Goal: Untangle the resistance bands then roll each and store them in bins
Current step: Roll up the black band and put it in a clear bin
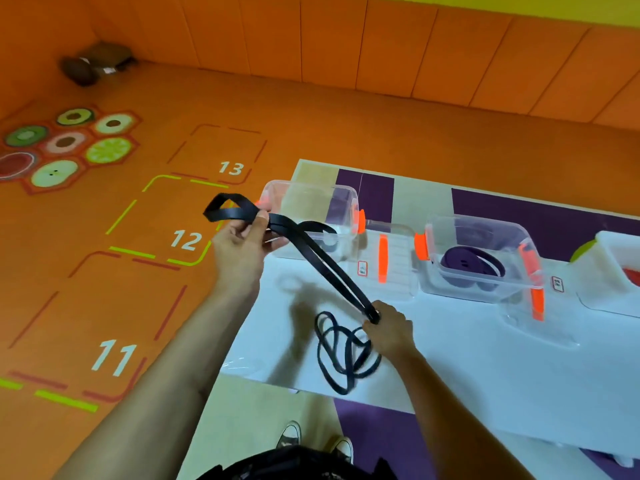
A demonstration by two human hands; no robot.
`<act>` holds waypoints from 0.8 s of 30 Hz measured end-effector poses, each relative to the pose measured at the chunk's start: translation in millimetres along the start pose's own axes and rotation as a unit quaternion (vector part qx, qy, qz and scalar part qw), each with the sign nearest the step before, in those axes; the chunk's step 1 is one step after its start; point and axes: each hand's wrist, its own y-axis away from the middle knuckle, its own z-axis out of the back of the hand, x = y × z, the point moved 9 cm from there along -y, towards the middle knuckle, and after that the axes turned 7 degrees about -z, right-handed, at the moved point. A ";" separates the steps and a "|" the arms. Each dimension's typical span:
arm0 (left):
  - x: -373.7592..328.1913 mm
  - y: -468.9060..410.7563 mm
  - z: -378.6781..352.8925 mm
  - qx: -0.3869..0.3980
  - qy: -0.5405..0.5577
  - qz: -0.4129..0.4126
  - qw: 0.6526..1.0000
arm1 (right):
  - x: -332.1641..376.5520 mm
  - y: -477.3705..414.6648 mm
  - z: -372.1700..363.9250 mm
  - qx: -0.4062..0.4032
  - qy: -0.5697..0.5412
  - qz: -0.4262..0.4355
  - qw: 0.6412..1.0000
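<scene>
A wide black resistance band (322,261) stretches taut between my two hands above the white table (485,375). My left hand (242,244) pinches its upper end, where a loop sticks out to the left. My right hand (389,329) grips its lower end near the table. A thinner black band (341,358) lies in tangled loops on the table just under my right hand. A clear bin (311,216) stands behind my left hand. Another clear bin (485,261) holds a rolled purple band (467,268).
A clear lid with an orange clip (382,261) lies between the two bins. A white container (616,268) stands at the far right. Orange floor with numbered squares lies to the left. My shoes (311,441) show below the table's front edge.
</scene>
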 end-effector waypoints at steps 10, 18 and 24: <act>42.3 -0.7 22.7 -0.071 -0.049 0.042 0.995 | -105.6 18.5 77.4 -0.261 -0.016 -0.153 0.953; 52.1 -2.5 44.1 -0.136 -0.064 0.041 0.988 | -136.5 64.9 147.5 -0.412 -0.072 -0.156 0.895; 62.9 1.8 25.1 -0.060 -0.088 0.050 0.993 | -186.6 73.0 178.7 -0.381 -0.070 -0.240 0.890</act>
